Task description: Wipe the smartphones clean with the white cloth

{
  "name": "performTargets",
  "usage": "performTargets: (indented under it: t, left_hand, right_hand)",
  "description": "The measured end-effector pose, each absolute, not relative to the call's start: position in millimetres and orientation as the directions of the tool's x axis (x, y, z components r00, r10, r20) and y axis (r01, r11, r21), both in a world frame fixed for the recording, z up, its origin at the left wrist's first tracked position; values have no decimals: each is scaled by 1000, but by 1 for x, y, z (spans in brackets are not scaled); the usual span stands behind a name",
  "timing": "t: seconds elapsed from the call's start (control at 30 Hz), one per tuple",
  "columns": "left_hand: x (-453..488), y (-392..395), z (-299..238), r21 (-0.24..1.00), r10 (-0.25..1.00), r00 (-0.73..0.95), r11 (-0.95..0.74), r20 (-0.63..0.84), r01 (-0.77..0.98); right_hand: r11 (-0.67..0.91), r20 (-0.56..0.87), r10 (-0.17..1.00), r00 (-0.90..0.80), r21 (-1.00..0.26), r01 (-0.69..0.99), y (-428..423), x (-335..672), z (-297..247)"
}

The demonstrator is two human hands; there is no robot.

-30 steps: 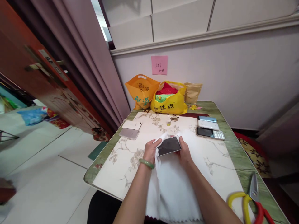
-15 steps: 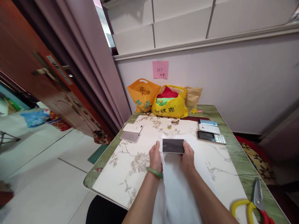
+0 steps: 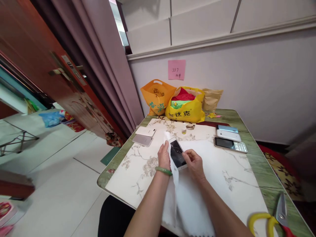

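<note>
A white smartphone [image 3: 177, 154] with a dark screen is held tilted above the table. Pale streaks, perhaps cracks or reflections, cross its glass. Closed around its left side is my left hand [image 3: 164, 156], with a white cloth [image 3: 195, 194] between palm and phone; a green bangle circles that wrist. The cloth drapes down toward my lap. My right hand [image 3: 194, 163] has its fingers curled, thumb and index tips pinched together at the screen's right side. Whether anything thin is between those tips I cannot make out.
Two phones [image 3: 143, 140] lie at the left; a blue phone [image 3: 227, 128], a white phone [image 3: 228, 135] and a keypad phone [image 3: 230, 145] at the right. A small bottle [image 3: 184, 130], an orange bag [image 3: 158, 95] and a yellow bag [image 3: 185, 112] stand behind. Scissors [image 3: 280, 210] lie front right.
The phone has turned from level to slanted and sits closer to my left hand. My right hand has left its grip on the right end and now pinches at the screen. The view has shifted left.
</note>
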State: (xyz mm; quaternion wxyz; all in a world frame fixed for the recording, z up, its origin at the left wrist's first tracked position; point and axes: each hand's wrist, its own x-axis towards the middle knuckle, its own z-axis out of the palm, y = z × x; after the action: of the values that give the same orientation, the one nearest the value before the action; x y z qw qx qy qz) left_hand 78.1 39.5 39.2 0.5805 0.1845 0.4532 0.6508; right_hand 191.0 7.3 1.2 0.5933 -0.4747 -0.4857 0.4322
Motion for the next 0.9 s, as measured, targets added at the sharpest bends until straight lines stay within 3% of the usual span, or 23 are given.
performTargets:
  t: [0.17, 0.43, 0.67, 0.77, 0.9]
  left_hand:
    - [87, 32, 42, 851, 951, -210, 89, -227, -517]
    - [104, 17, 33, 973, 981, -184, 16, -59, -230]
    - [117, -7, 25, 1000, 988, -157, -4, 5, 8]
    - [116, -7, 23, 999, 996, -82, 30, -33, -34]
    - [99, 0, 27, 958, 984, -138, 66, -109, -280]
  right_hand:
    - [251, 259, 965, 43, -958, 135, 3, 191, 2]
    - [220, 225, 924, 308, -974, 51, 3, 193, 2]
    - [185, 152, 830, 537, -983, -8, 10, 200, -1]
    - [189, 138, 811, 569, -981, -32, 12, 200, 2]
    - [211, 123, 899, 421, -963, -170, 10, 197, 5]
